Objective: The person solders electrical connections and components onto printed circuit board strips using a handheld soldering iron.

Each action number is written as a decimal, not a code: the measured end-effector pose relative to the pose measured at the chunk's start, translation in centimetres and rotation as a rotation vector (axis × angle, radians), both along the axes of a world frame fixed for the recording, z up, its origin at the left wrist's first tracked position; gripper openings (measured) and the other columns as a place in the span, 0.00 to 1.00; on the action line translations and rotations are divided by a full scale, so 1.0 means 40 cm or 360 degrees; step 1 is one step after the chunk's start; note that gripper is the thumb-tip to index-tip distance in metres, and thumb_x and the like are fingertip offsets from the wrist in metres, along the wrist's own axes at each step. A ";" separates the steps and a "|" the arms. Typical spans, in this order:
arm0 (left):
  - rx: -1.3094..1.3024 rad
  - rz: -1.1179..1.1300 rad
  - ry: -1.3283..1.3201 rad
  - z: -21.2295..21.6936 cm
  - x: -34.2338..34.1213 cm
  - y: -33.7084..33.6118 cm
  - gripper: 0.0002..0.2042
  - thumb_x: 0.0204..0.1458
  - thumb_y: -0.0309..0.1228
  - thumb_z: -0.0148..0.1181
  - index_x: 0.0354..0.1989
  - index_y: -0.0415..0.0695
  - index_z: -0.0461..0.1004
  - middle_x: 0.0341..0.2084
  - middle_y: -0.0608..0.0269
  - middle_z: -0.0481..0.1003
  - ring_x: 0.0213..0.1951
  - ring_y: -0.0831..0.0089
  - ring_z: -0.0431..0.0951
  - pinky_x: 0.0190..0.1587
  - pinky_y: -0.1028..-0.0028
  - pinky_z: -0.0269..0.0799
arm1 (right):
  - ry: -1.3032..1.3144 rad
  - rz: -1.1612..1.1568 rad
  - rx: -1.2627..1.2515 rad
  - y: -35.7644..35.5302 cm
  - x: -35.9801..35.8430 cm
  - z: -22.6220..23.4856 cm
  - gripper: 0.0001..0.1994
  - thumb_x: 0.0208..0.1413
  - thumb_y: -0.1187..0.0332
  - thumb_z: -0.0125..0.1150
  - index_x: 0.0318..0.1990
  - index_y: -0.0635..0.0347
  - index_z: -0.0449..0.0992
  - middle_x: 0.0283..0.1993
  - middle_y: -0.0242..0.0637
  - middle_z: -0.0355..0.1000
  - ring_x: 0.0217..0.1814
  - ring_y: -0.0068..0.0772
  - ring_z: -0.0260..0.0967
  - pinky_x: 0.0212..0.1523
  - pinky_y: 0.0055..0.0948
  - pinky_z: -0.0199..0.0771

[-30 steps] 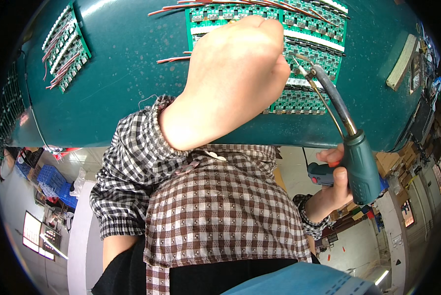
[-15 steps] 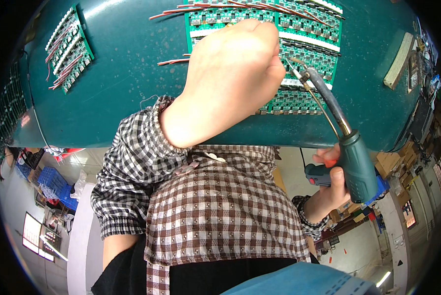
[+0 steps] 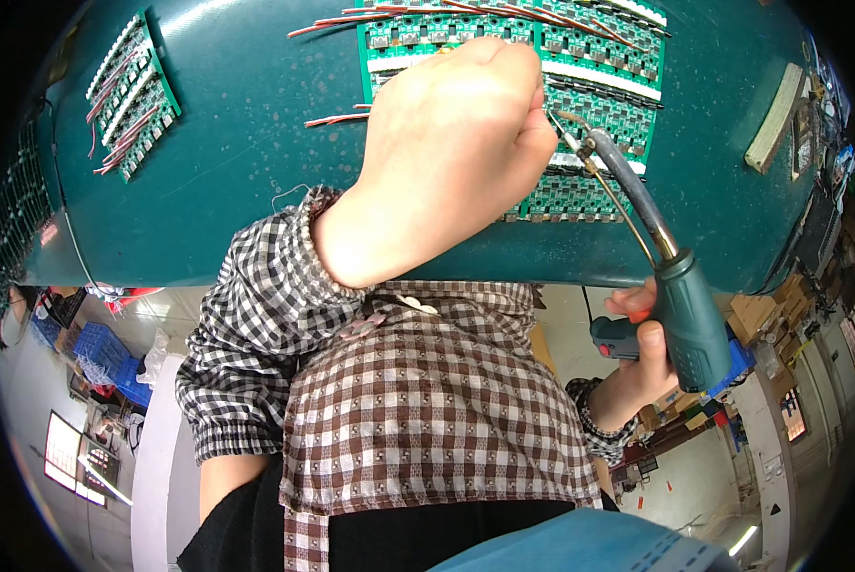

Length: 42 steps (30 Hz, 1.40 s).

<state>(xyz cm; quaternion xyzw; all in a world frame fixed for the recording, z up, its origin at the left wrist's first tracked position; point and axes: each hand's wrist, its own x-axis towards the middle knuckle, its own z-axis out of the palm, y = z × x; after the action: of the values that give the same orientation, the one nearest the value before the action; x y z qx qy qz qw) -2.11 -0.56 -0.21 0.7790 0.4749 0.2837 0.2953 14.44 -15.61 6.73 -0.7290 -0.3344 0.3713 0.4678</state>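
My left hand is closed in a fist over the large green circuit board panel. Its fingertips face away and are hidden, so whatever they pinch cannot be made out. In my right hand is a dark green soldering gun, gripped at its handle with a red trigger. The gun's bent metal barrel reaches up over the panel, its tip close beside my left fist; contact with a joint is not visible. Red and white wires stick out of the panel's left side, and more red and black wires lie across its far rows.
A smaller circuit board panel with wires lies far left on the green table mat. A pale bar and a dark one lie at the right edge. A black cable runs down the left side. Blue crates stand below.
My left fist has shifted very slightly to the right. The soldering gun has moved a touch to the left, still in my right hand.
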 end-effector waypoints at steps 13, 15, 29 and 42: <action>0.0031 -0.0004 -0.0017 -0.004 -0.001 -0.001 0.06 0.34 0.20 0.58 0.20 0.42 0.67 0.14 0.64 0.66 0.17 0.71 0.67 0.21 0.74 0.63 | 0.0049 0.0077 0.0047 -0.004 0.013 -0.004 0.25 0.46 0.61 0.62 0.44 0.77 0.68 0.29 0.45 0.68 0.28 0.36 0.70 0.26 0.32 0.78; 0.0027 -0.0001 -0.0011 -0.004 0.000 -0.002 0.06 0.34 0.20 0.58 0.20 0.42 0.67 0.15 0.64 0.66 0.17 0.71 0.67 0.21 0.74 0.63 | 0.0038 0.0098 0.0048 -0.003 0.012 -0.005 0.24 0.46 0.62 0.62 0.43 0.77 0.68 0.29 0.45 0.68 0.27 0.36 0.70 0.26 0.31 0.78; 0.0007 -0.0009 0.0010 -0.001 -0.001 -0.001 0.05 0.34 0.21 0.58 0.20 0.42 0.67 0.15 0.64 0.65 0.18 0.70 0.67 0.21 0.73 0.64 | -0.0004 0.0056 0.0031 -0.003 0.005 -0.005 0.24 0.45 0.61 0.63 0.42 0.77 0.69 0.29 0.45 0.68 0.27 0.36 0.71 0.25 0.32 0.78; 0.0009 -0.0006 0.0009 -0.001 0.001 -0.001 0.05 0.35 0.21 0.58 0.19 0.42 0.67 0.14 0.64 0.65 0.18 0.70 0.67 0.20 0.73 0.63 | -0.0015 0.0054 0.0030 -0.001 0.004 -0.003 0.24 0.45 0.61 0.64 0.42 0.76 0.69 0.29 0.45 0.69 0.27 0.37 0.71 0.26 0.32 0.77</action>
<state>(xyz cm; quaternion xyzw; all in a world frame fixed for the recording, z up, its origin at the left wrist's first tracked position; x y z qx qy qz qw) -2.06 -0.58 -0.27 0.7815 0.4735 0.2823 0.2922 14.60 -15.66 6.59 -0.7205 -0.3524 0.3725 0.4668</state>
